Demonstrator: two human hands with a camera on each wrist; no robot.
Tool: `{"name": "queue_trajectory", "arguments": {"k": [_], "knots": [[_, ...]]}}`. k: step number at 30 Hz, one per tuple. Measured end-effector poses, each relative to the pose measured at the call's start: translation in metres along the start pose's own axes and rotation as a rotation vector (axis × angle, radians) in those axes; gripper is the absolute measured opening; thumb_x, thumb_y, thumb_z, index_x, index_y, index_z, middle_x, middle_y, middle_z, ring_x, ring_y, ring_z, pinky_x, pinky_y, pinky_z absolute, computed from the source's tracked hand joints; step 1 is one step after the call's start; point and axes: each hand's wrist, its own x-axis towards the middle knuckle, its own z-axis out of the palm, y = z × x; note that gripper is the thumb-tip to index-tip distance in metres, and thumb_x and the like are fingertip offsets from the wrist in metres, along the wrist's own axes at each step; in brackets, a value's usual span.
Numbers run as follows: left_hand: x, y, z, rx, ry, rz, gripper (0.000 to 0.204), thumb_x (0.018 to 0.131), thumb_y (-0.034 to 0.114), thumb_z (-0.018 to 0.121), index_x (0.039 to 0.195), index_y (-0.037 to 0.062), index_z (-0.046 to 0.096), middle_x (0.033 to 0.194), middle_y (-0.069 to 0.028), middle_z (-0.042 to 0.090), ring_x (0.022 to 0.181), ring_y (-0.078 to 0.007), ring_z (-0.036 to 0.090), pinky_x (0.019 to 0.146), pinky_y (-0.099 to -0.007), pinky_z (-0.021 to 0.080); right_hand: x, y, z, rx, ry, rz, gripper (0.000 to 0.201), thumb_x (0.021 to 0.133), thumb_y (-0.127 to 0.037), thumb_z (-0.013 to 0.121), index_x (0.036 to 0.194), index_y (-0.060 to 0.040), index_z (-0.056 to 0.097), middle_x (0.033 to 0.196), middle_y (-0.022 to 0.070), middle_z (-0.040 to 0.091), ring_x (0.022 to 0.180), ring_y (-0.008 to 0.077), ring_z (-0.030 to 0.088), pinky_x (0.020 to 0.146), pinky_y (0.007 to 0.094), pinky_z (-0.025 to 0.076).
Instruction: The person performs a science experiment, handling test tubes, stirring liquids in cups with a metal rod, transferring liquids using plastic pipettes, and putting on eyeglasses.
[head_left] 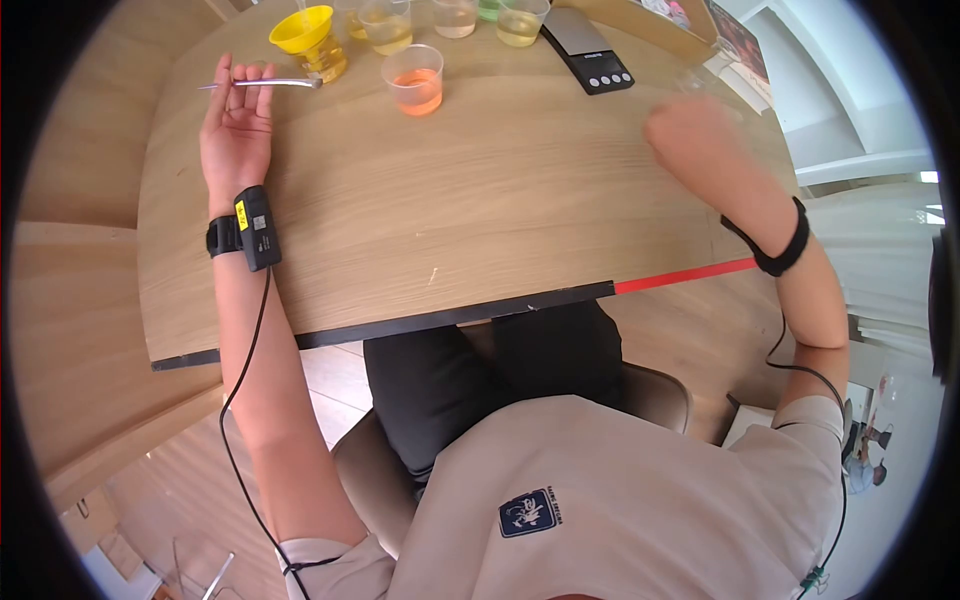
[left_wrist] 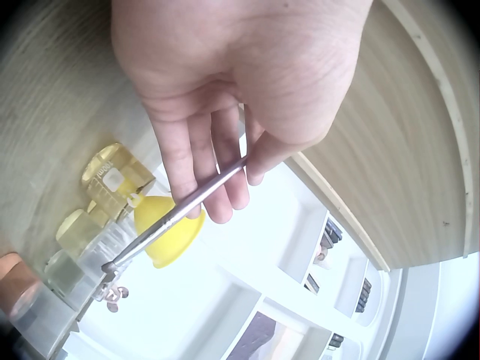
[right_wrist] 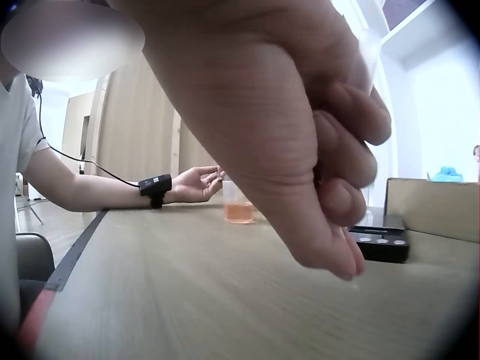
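Observation:
My left hand (head_left: 237,135), palm up, pinches a thin metal stick (left_wrist: 187,204) with a small dark rounded end between thumb and fingers. That end overlaps the foot of a glass vessel of yellow liquid (head_left: 325,62) in the head view, beside a yellow funnel (head_left: 301,30). A clear plastic cup of orange liquid (head_left: 413,82) stands on the table right of the left hand. Over the table's right side, my right hand (right_wrist: 300,142) is blurred in the head view. Its fingers curl around a translucent whitish thing (right_wrist: 368,49), mostly hidden; I cannot tell its kind.
Several clear cups of pale liquid (head_left: 387,28) line the table's far edge. A black digital scale (head_left: 590,55) stands to their right, beside a cardboard box (head_left: 650,28). The table's near edge carries black tape (head_left: 480,315) and red tape (head_left: 685,275). Cables run from both wrists.

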Motion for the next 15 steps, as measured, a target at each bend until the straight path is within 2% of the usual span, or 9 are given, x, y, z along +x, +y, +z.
{"name": "queue_trajectory", "arguments": {"k": [3,5,6,8,10,13,14,15], "knots": [[0.000,-0.001,0.001,0.016,0.002,0.007,0.040,0.103,0.008,0.053,0.140,-0.0048,0.043,0.105,-0.0099,0.060,0.109,-0.0257,0.061,0.115,-0.0439,0.047,-0.025,0.007,-0.002,-0.046,-0.053,-0.018,0.009,0.074,-0.006,0.067,0.066,-0.0031,0.063,0.072,0.0133,0.063,0.076,0.0346,0.064,0.065,0.0430,0.049],[0.000,0.000,-0.001,0.024,-0.006,0.013,0.040,0.103,0.007,0.053,0.140,-0.0050,0.043,0.105,-0.0099,0.060,0.109,-0.0256,0.061,0.115,-0.0439,0.047,-0.037,0.006,-0.015,-0.022,-0.415,-0.090,0.006,0.079,-0.008,0.066,0.075,-0.0053,0.063,0.070,0.0132,0.062,0.072,0.0325,0.064,0.062,0.0413,0.050],[0.000,0.000,-0.001,0.019,-0.014,0.009,0.041,0.103,0.007,0.052,0.141,-0.0050,0.043,0.104,-0.0098,0.059,0.109,-0.0255,0.061,0.115,-0.0440,0.046,-0.038,0.005,-0.019,-0.021,-0.415,-0.089,0.006,0.079,-0.008,0.066,0.075,-0.0053,0.063,0.070,0.0132,0.062,0.072,0.0325,0.064,0.062,0.0413,0.050],[-0.001,0.000,0.001,0.015,-0.028,0.001,0.041,0.104,0.007,0.052,0.141,-0.0051,0.042,0.104,-0.0097,0.059,0.108,-0.0254,0.061,0.115,-0.0440,0.046,-0.040,0.002,-0.025,0.357,-0.272,-0.348,0.008,0.080,-0.012,0.067,0.078,-0.0064,0.062,0.071,0.0119,0.062,0.073,0.0320,0.063,0.063,0.0408,0.049],[-0.005,0.001,0.008,0.030,-0.016,-0.003,0.041,0.102,0.006,0.054,0.141,-0.0030,0.045,0.104,-0.0074,0.059,0.104,-0.0209,0.061,0.115,-0.0391,0.047,-0.022,-0.017,-0.030,0.476,-0.202,-0.394,0.009,0.081,-0.013,0.067,0.077,-0.0066,0.062,0.072,0.0115,0.062,0.073,0.0325,0.062,0.064,0.0412,0.049],[-0.006,0.001,0.010,0.052,0.012,0.008,0.042,0.103,0.007,0.054,0.142,-0.0032,0.044,0.104,-0.0076,0.058,0.105,-0.0210,0.061,0.114,-0.0383,0.048,0.015,-0.052,-0.033,0.684,-0.027,-0.472,0.012,0.083,-0.014,0.066,0.076,-0.0066,0.059,0.073,0.0110,0.060,0.073,0.0335,0.060,0.065,0.0428,0.048],[-0.005,0.001,0.008,0.059,0.008,0.004,0.042,0.103,0.007,0.054,0.142,-0.0032,0.044,0.104,-0.0076,0.058,0.105,-0.0210,0.061,0.114,-0.0383,0.048,0.026,-0.062,-0.027,0.690,-0.022,-0.468,0.012,0.083,-0.014,0.066,0.076,-0.0066,0.059,0.073,0.0110,0.060,0.073,0.0335,0.060,0.065,0.0428,0.048],[-0.003,0.001,0.003,0.060,-0.006,0.011,0.043,0.103,0.008,0.053,0.144,-0.0037,0.041,0.104,-0.0083,0.059,0.106,-0.0220,0.061,0.114,-0.0407,0.047,0.037,-0.071,-0.019,0.730,0.139,-0.480,0.013,0.083,-0.015,0.066,0.077,-0.0064,0.059,0.073,0.0113,0.059,0.073,0.0337,0.060,0.065,0.0435,0.048]]}}
